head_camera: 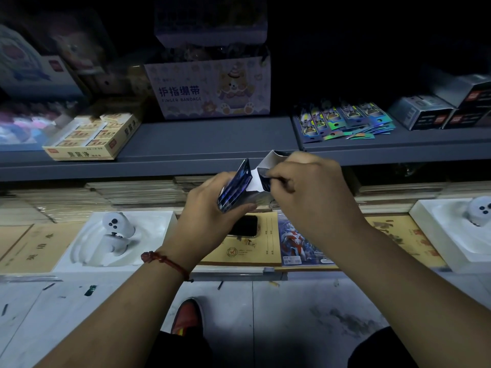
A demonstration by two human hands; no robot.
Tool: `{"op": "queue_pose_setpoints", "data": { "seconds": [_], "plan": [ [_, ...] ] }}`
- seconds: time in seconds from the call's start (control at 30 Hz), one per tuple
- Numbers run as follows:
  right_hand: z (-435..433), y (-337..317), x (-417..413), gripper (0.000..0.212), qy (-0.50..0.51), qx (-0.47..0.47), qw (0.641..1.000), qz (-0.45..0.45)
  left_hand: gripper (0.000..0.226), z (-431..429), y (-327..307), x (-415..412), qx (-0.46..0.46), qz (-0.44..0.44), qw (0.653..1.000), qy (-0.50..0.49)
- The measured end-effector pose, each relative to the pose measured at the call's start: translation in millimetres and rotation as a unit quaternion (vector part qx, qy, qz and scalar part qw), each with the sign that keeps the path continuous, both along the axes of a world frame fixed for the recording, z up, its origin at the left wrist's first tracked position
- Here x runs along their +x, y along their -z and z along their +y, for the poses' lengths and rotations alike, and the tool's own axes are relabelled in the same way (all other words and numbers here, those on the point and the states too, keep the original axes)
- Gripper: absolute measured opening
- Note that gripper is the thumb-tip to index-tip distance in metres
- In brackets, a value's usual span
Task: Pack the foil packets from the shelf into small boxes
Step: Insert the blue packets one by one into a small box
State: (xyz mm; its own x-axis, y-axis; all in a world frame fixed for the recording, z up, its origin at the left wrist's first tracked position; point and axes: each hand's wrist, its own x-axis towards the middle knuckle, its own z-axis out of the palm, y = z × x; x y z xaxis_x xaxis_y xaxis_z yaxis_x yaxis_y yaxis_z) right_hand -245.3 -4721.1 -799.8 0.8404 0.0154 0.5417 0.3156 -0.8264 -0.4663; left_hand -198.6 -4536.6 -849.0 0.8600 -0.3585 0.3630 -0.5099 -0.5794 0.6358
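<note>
A small box (259, 179), white inside and dark outside, hangs in front of the grey shelf (212, 144) with its flaps open. My left hand (210, 211) grips a bundle of dark blue foil packets (235, 188) at the box's left side. My right hand (305, 189) pinches one of the box's flaps. Several more holographic foil packets (345, 119) lie fanned out on the shelf to the upper right. Small grey boxes (425, 112) are stacked at the far right of the shelf.
A finger bandage carton (210, 88) and a yellow eraser box (93, 136) stand on the shelf. Below lie notebooks (252, 251), a black phone (244, 225), and two white trays with controllers (117, 229), (478, 211). My shoe (187, 317) is on the floor.
</note>
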Motion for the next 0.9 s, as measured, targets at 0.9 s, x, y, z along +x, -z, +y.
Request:
{"op": "queue_pose_setpoints", "data": {
  "seconds": [0.9],
  "plan": [
    [-3.3,-3.8,-2.9,0.030,-0.083,0.170,0.932,0.308,0.032,-6.4,-0.2,-5.7,-0.030,0.000,1.000,0.002]
  ]
}}
